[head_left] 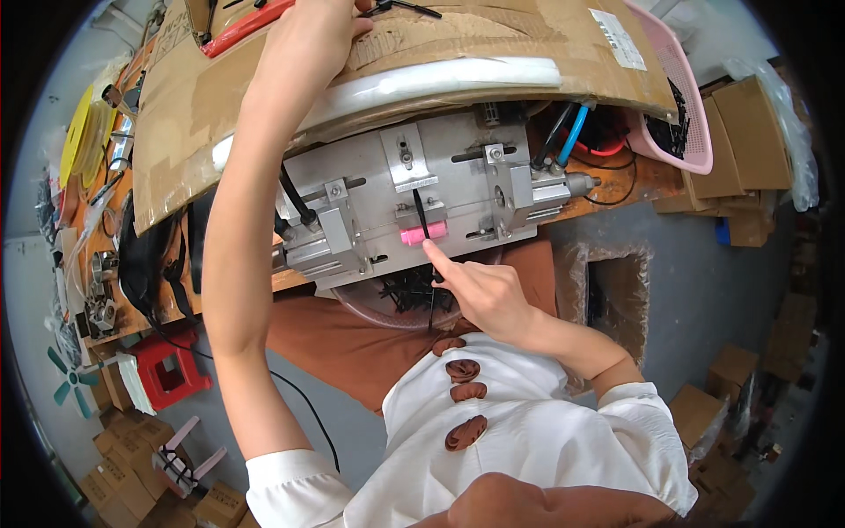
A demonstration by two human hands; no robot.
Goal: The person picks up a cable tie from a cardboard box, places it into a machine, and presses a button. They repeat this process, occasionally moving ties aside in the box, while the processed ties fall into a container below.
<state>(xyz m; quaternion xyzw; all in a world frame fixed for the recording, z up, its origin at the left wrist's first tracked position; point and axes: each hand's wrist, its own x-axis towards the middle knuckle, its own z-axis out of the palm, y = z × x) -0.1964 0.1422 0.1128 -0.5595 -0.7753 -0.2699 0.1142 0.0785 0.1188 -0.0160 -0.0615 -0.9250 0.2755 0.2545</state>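
Black cable tie (422, 214) sits upright in the metal jig (414, 189), just above the pink block (422, 235). Right hand (480, 295) pinches a tie below & pokes w/ 1 finger—push it straight. Left hand (312, 35) rests on cardboard (493, 35); can't tell its grip.

There is a single view, from a wide fisheye camera on the person's head, looking steeply down past the white blouse (528, 431) onto the grey metal fixture (414, 198) at the bench edge. It sits close: the right hand (484, 295), pinching a black cable tie (422, 216), is at the picture's middle, and the left hand (312, 35) reaches far beyond that pinch to the top edge. Straight edges bend toward the dark round rim, where boxes (748, 132) and floor lie well outside the grip.
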